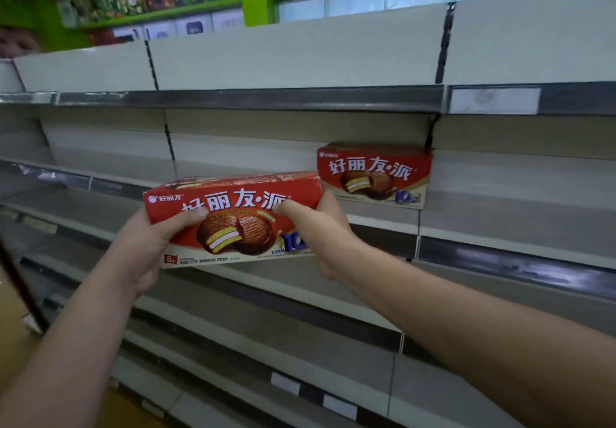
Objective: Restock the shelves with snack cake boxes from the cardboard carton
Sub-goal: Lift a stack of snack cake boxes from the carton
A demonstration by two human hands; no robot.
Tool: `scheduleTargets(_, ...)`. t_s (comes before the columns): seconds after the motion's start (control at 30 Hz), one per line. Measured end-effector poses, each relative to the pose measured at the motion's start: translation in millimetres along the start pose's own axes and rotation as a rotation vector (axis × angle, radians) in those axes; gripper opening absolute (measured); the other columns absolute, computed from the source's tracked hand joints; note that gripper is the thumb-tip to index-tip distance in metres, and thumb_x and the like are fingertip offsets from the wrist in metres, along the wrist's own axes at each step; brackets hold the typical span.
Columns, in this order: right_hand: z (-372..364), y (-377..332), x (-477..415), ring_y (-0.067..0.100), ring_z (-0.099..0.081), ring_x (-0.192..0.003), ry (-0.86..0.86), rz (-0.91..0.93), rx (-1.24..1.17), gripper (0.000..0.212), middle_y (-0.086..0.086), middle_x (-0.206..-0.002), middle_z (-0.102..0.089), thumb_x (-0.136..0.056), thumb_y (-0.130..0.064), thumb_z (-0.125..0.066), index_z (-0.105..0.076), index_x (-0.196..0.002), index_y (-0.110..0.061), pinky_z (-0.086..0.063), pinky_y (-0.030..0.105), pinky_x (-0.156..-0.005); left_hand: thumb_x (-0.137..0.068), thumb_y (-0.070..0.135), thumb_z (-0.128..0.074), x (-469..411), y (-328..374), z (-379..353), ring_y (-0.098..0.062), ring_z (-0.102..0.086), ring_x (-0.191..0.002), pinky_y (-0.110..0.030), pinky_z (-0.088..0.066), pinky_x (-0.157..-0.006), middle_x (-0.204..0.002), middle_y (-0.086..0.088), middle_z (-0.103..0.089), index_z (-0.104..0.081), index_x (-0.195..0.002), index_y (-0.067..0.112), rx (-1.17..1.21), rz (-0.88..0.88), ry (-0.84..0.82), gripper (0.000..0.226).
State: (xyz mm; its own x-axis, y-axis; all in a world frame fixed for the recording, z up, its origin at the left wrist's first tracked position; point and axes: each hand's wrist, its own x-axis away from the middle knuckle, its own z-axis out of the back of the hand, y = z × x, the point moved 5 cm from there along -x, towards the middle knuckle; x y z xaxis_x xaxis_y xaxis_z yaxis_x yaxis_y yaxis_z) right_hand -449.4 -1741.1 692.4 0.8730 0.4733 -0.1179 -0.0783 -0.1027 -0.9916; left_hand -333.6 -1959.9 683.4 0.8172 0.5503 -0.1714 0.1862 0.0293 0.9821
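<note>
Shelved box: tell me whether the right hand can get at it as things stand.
Likely yes for reach: nothing stands between the right hand and the shelved box, but that hand grips the held box.

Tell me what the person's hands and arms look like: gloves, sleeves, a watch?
No gloves: the left hand and right hand are bare. The left forearm and right forearm are bare to the frame's edge, no sleeve in view. No watch, bracelet or ring shows on wrists or fingers.

Even, fairly bright indoor light, soft shadows under the shelves (pixel 300 61), motion blur heaviest at 10 to 11 o'clock, wide-angle bowing of lines toward the edges
</note>
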Motion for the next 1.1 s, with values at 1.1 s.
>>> scheduleTargets(1.1, 192.1, -0.4, -26.8, 0.02, -0.068, -0.105, 0.386, 0.133, 0.023, 0.062, 0.0, -0.114, -0.068, -0.083, -0.005, -0.076, -0.046, -0.133, -0.026, -0.058, 0.04, -0.091, -0.041, 0.047, -0.099, -85.9, -22.5, -211.2, -0.027, -0.074, -0.105, -0.048, -0.056, -0.095, -0.115, -0.007, -0.076, -0.062, -0.129, 0.019, 0.038, -0.069, -0.355, 0.099)
